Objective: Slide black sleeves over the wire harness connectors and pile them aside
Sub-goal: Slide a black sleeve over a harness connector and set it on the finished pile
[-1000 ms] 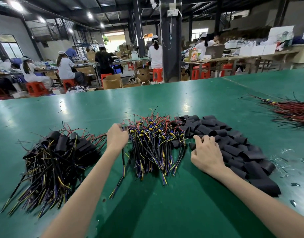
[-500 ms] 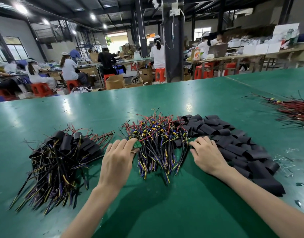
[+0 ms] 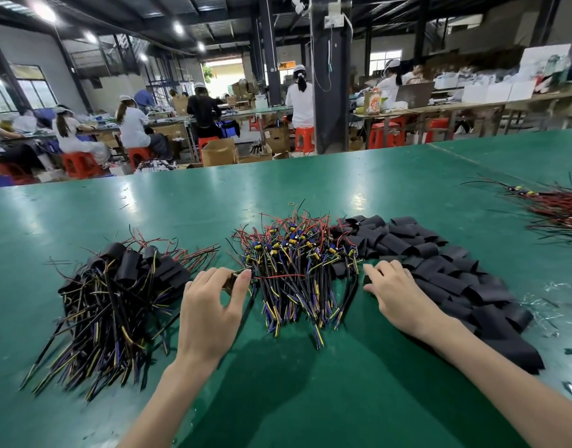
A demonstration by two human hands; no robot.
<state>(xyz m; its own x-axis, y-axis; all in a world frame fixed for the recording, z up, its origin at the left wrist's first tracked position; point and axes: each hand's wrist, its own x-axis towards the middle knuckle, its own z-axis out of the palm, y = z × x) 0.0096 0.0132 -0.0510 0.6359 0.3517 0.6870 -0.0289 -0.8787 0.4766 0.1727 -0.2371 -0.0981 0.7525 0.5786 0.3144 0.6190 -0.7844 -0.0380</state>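
- Your counter [image 3: 84, 215] is glossy green.
- Your loose sleeves [image 3: 439, 263] are plain matte black.
- Your bare harnesses [image 3: 294, 263] mix red, yellow, blue and black wires, with yellow and blue parts.
- Your sleeved pile [image 3: 116, 292] is black with yellow, purple and red strands.
- The far bundle [image 3: 559, 215] is red and black.

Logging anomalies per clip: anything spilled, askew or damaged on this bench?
Nothing looks damaged. Small clear scraps lie scattered on the green table right of the black sleeves, and a lone small ring sits beyond the unsleeved harnesses.
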